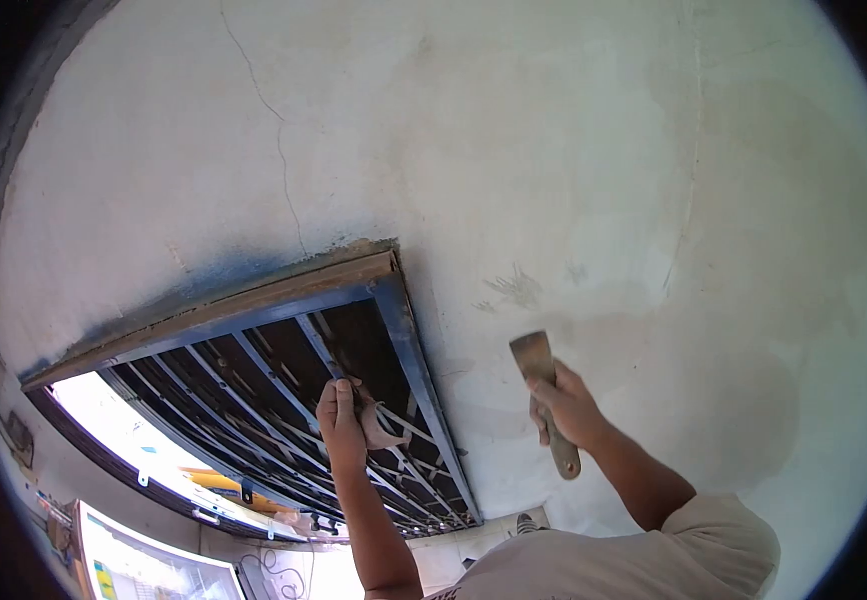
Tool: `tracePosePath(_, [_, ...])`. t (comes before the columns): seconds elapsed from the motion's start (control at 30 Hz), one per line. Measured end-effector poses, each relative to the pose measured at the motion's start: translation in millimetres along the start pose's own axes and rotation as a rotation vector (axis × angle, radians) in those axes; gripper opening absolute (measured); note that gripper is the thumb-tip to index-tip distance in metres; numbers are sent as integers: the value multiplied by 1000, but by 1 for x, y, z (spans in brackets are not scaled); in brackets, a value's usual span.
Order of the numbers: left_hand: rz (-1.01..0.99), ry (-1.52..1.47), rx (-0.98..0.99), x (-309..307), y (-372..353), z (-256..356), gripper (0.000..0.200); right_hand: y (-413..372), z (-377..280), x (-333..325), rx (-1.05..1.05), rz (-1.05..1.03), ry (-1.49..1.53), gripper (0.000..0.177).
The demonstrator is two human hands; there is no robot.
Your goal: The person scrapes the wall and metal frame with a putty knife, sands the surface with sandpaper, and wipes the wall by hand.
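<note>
My right hand (569, 408) is wrapped around the handle of a putty knife (532, 352). Its broad blade points up, just off the plastered wall (554, 150). My left hand (342, 415) is closed in front of the barred window grille (279, 365). From its fingers hangs a limp, pinkish piece that looks like a rag (380, 432); part of it is hidden by the hand. Scratch marks (516, 287) show on the wall above the blade.
A blue-painted window frame (409, 345) juts out at the left, with a worn ledge (224, 300) on top. Thin cracks (282, 125) run up the wall. At lower left stand a white-framed panel (159, 560), cables (289, 570) and a yellow object (229, 485).
</note>
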State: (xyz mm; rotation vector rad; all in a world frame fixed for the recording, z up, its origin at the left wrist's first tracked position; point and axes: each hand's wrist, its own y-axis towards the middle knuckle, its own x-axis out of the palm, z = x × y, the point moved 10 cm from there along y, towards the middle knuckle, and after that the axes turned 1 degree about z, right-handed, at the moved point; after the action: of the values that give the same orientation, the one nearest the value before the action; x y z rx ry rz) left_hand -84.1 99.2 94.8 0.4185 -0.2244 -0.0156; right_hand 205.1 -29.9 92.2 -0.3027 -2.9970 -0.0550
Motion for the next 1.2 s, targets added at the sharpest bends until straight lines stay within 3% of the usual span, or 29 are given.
tracePosePath(0.23, [18, 34, 8, 1, -2, 5, 33, 15, -37, -1, -153, -6, 8, 14])
tracePosePath(0.43, [26, -12, 5, -1, -1, -1, 31, 12, -14, 0, -58, -31, -45, 14])
tracePosePath(0.57, [29, 24, 17, 0, -3, 3, 31, 30, -33, -3, -127, -27, -41, 14])
tracePosePath(0.73, [37, 18, 14, -2, -4, 1, 30, 8, 13, -8, -38, -38, -33, 15])
tracePosePath(0.83, [30, 23, 28, -3, -2, -6, 29, 36, -10, -4, -50, -78, -109, 21])
tracePosePath(0.97, [23, -4, 32, -1, -1, -6, 29, 33, -66, 30, -160, -137, 27, 17])
tracePosePath(1.03, [23, -10, 37, -1, -3, -4, 29, 17, -49, 47, -112, -199, 122, 18])
tracePosePath(1.2, [49, 34, 47, -1, -5, 0, 28, -65, 107, 95, 365, -539, 133, 29])
